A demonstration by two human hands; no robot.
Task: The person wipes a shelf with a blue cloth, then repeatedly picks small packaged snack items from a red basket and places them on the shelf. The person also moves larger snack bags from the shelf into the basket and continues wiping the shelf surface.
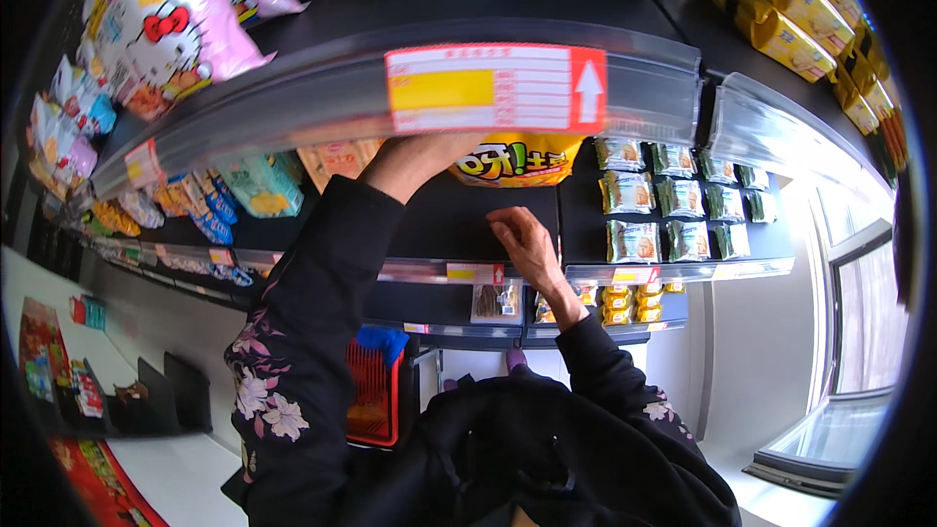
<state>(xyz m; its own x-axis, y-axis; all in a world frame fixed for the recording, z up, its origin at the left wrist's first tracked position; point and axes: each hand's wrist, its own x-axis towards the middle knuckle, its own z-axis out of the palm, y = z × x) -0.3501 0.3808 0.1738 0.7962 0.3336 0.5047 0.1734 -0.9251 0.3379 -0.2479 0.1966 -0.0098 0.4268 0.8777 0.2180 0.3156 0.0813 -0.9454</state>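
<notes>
My left hand (pixel 446 150) reaches into a black shelf, and its fingers are hidden behind the price rail above. Right beside it stands a yellow snack bag (pixel 516 161), its upper part also covered by the rail; whether the hand grips it cannot be seen. My right hand (pixel 528 243) hovers over the front of the same black shelf (pixel 432 230), fingers loosely bent and holding nothing visible. To its right lie rows of small green-and-white wrapped snacks (pixel 631 192).
A clear price rail (pixel 644 95) with a red-and-white label (pixel 496 89) crosses above my hands. Pink-and-white snack bags (pixel 176 36) stand upper left, yellow packs (pixel 790 11) upper right. Left of my arm sits a teal bag (pixel 262 187). A red basket (pixel 373 399) rests below.
</notes>
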